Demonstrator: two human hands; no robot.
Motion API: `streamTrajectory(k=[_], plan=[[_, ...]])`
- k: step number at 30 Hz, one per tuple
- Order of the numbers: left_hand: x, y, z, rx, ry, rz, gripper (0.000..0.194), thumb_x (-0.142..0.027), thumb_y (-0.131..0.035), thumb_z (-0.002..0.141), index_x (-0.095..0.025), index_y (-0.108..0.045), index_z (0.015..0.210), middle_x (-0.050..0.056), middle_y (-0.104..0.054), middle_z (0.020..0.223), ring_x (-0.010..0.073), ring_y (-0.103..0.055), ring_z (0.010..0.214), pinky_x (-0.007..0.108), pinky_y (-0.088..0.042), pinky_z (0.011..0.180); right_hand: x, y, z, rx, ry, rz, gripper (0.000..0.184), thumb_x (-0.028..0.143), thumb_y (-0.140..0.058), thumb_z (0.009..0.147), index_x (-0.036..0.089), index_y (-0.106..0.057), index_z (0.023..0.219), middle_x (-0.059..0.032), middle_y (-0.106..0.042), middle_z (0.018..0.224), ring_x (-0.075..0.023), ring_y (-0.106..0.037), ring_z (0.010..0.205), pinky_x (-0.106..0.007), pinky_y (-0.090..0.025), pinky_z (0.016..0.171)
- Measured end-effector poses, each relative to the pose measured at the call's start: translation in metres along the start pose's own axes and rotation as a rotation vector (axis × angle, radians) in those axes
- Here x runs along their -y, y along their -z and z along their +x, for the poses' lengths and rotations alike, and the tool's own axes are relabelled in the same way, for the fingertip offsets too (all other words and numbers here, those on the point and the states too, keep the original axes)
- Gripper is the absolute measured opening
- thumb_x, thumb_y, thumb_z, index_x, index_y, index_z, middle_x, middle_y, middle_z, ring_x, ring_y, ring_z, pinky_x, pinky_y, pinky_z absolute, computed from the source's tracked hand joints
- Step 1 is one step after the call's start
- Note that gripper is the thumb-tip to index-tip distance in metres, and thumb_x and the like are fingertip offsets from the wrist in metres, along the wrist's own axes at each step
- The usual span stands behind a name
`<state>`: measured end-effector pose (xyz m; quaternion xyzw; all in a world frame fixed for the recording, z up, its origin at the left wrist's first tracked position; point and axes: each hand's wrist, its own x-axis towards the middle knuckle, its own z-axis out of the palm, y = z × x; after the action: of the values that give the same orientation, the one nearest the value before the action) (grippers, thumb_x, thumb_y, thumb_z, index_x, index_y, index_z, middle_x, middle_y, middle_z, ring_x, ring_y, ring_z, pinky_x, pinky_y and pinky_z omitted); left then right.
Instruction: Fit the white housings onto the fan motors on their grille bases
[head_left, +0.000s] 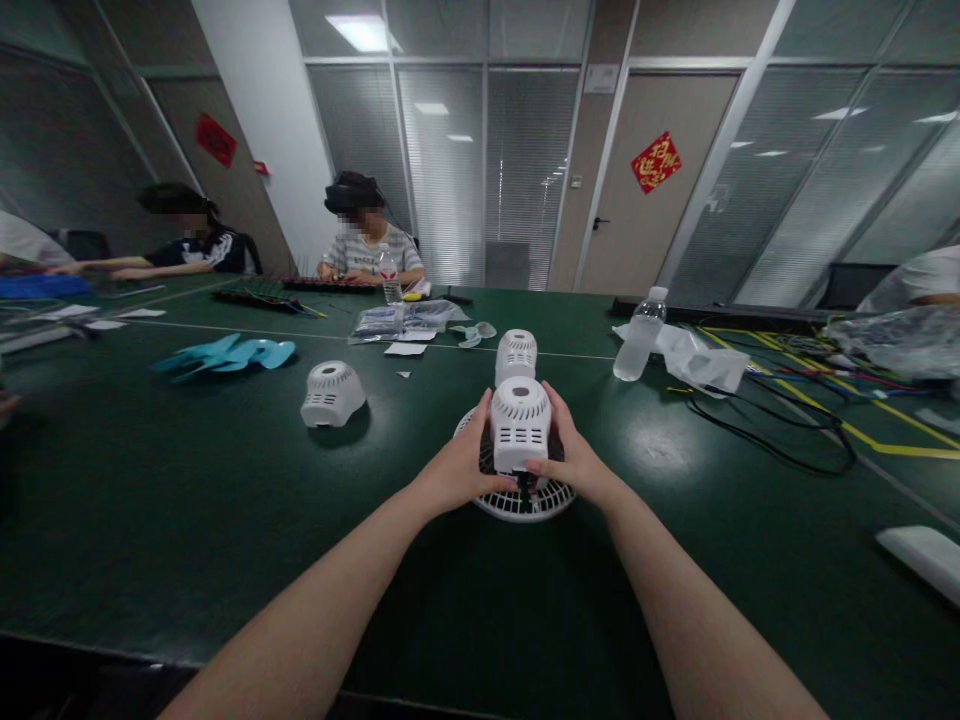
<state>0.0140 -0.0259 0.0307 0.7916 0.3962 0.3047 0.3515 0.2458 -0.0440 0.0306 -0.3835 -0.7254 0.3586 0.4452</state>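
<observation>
Between my two hands is a white vented fan motor cover [520, 420], held upright over a round white fan grille [517, 513] that lies on the green table. My left hand [466, 460] wraps its left side, thumb low at the front. On the right side, my right hand [574, 455] grips it, thumb near the lower front edge. Dark parts show beneath the cover, partly hidden by my thumbs. Just behind stands a second white vented cover [517, 355]. A third white cover [332, 394] sits to the left, apart from my hands.
Blue fan blades [229, 356] lie at the left. A water bottle [642, 335], white plastic wrap [701, 360] and black cables [780, 440] are at the right. Plastic bags [405, 320] lie farther back. Across the green table [225, 520], a person in a striped shirt [371, 250] sits.
</observation>
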Motion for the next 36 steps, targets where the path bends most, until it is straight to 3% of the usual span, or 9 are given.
streamTrajectory(k=[4,11,21,36], plan=[[-0.003,-0.002,0.0,0.008,0.066,-0.001,0.139,-0.035,-0.089,0.065,-0.033,0.014,0.158,0.018,-0.024,0.165,0.0442,-0.035,0.147,0.067,-0.032,0.116,-0.002,0.001,0.001,0.021,0.003,0.037,0.119,0.045,-0.085,0.071,0.033,-0.007,0.16,-0.01,-0.023,0.167,-0.037,-0.026,0.152,-0.058,-0.02,0.124],[-0.009,0.0,-0.001,0.013,0.058,0.023,0.137,-0.034,-0.087,0.066,-0.032,0.014,0.158,0.016,-0.021,0.167,0.0448,-0.035,0.147,0.067,-0.033,0.116,-0.004,0.001,0.001,0.01,0.006,0.009,0.115,0.046,-0.086,0.07,0.039,-0.012,0.158,-0.0062,-0.02,0.167,-0.0377,-0.023,0.153,-0.06,-0.018,0.125],[-0.011,0.003,0.0,0.041,0.11,0.038,0.139,-0.04,-0.087,0.065,-0.03,0.016,0.158,0.019,-0.025,0.165,0.0466,-0.039,0.144,0.068,-0.034,0.114,-0.006,0.001,0.002,0.024,0.016,0.092,0.112,0.045,-0.084,0.073,0.036,-0.012,0.158,-0.009,-0.029,0.164,-0.0379,-0.029,0.151,-0.061,-0.024,0.122],[-0.006,0.003,0.0,0.022,0.056,0.05,0.137,-0.041,-0.086,0.066,-0.032,0.014,0.158,0.015,-0.024,0.166,0.0425,-0.039,0.145,0.063,-0.035,0.116,-0.01,-0.006,0.002,-0.035,0.028,0.084,0.113,0.049,-0.083,0.073,0.037,-0.01,0.159,-0.0079,-0.022,0.167,-0.0392,-0.027,0.151,-0.062,-0.022,0.123]])
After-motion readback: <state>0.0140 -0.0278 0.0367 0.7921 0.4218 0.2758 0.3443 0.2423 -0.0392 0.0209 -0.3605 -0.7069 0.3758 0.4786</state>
